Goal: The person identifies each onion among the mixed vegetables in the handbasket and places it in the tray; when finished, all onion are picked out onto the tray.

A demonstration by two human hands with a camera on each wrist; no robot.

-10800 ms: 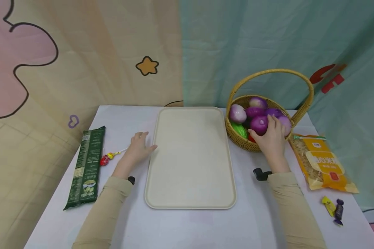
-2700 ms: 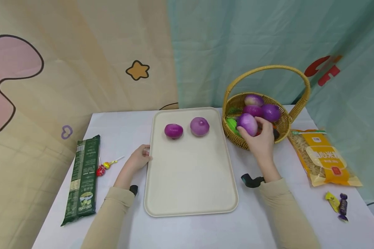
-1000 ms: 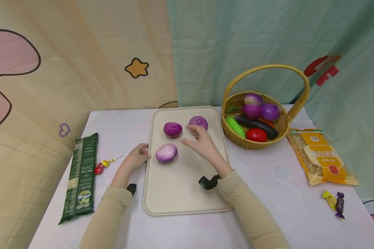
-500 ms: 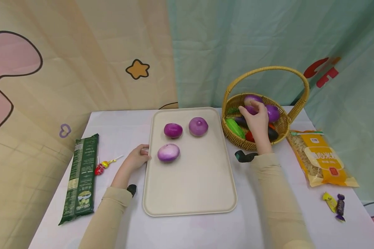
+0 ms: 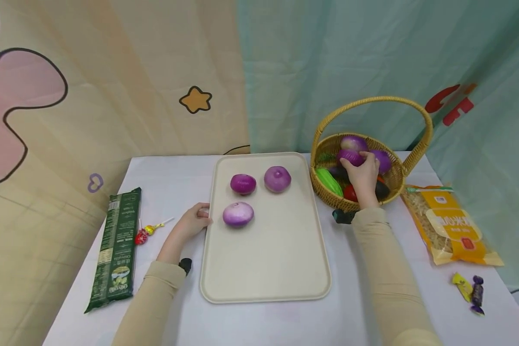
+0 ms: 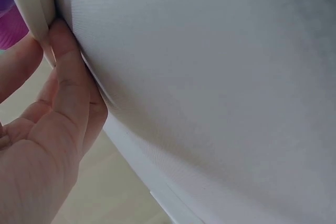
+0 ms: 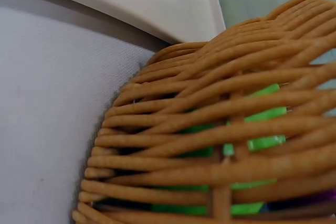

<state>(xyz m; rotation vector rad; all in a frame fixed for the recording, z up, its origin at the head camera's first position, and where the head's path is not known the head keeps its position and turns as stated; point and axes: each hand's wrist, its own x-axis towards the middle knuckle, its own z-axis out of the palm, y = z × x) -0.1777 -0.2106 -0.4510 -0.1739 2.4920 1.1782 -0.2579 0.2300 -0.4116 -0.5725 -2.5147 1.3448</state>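
My left hand pinches the left rim of a cream tray, thumb above and fingers under the edge in the left wrist view. On the tray sit a magenta onion, a purple onion and a pale purple onion. My right hand reaches into the wicker basket, its thumb and fingertips around another magenta onion. Beside that onion lie a pale onion and a violet one. In the right wrist view the basket's wall hides this hand.
Also in the basket are a green ridged vegetable, a red tomato and a dark eggplant. A green pasta packet and lollipops lie left. At right are a yellow food bag and wrapped candies.
Three onions have come from the basket onto the tray. Since a second ago my right hand has moved from over the tray back to an onion in the basket. My left hand stays at the rim.
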